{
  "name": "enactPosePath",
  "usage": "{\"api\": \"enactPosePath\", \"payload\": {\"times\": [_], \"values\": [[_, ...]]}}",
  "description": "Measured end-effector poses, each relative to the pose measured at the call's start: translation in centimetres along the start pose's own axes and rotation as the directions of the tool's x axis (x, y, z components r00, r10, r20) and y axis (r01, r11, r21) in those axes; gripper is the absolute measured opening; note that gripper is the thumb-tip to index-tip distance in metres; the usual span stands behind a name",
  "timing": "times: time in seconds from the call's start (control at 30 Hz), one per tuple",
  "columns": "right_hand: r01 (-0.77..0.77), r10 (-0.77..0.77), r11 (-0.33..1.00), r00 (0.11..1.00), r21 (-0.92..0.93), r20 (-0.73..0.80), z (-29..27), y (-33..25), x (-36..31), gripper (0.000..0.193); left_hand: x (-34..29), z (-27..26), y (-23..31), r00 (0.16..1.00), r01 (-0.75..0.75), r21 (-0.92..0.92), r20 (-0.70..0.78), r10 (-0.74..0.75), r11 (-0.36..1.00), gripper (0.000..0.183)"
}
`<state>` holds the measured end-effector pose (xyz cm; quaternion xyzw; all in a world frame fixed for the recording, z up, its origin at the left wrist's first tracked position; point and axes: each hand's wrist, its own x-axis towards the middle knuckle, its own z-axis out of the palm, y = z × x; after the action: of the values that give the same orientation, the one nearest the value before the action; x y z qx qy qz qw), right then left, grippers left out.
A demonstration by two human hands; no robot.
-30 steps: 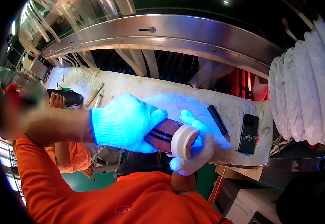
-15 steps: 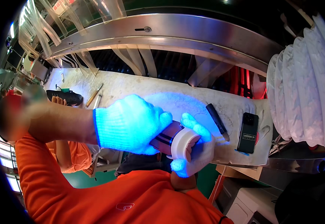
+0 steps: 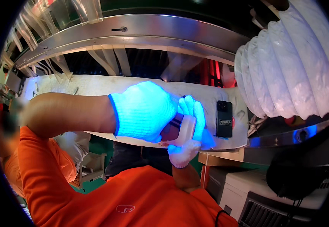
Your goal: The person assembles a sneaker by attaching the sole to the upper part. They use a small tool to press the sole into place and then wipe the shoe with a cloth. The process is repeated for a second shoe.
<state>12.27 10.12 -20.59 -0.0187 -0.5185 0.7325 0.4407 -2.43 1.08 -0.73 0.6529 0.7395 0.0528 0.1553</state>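
Observation:
Both my hands wear white knit gloves lit bright blue. Between them is a brownish shoe (image 3: pixel 170 131) with dark stripes and a thick pale sole (image 3: pixel 187 130); much of it is hidden by the gloves. My left hand (image 3: pixel 143 111) closes around the upper from the left, its fingertips out of sight. From the right, my right hand (image 3: pixel 194 132) grips the sole side, thumb low and fingers extended upward along it. The shoe is held above the near side of the worktable (image 3: pixel 92 85).
A black phone (image 3: pixel 224 119) lies on the table to the right. Beyond it hangs a white ribbed duct (image 3: pixel 281 64). A metal machine frame (image 3: pixel 172 34) with clear plastic strips (image 3: pixel 102 60) crosses the back. Another person's orange clothing (image 3: pixel 60 157) shows at left.
The view has swung right. The shoe has turned, so its sole shows more edge-on, and my right fingers have straightened along it. My hands now cover most of the dark pen-like tool.

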Motion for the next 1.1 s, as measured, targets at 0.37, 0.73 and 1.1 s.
{"api": "enactPosePath", "payload": {"times": [0.37,0.73,1.1], "values": [[-0.015,-0.003,0.981,0.996,-0.192,-0.091,1.0,-2.0,0.5,0.090,1.5,1.8,-0.7,0.995,-0.065,0.073,0.081,0.059,0.995,0.036],[0.294,-0.219,0.667,0.956,-0.685,0.197,-1.0,-3.6,-0.1,0.072,-1.9,2.8,-0.1,0.982,-0.184,0.080,-0.019,0.186,0.980,0.039],[-0.219,0.239,0.955,0.968,-0.201,0.079,1.7,-7.5,-4.8,0.117,-8.8,14.9,1.2,0.550,-0.402,-0.099,-0.821,0.154,0.910,0.066]]}}
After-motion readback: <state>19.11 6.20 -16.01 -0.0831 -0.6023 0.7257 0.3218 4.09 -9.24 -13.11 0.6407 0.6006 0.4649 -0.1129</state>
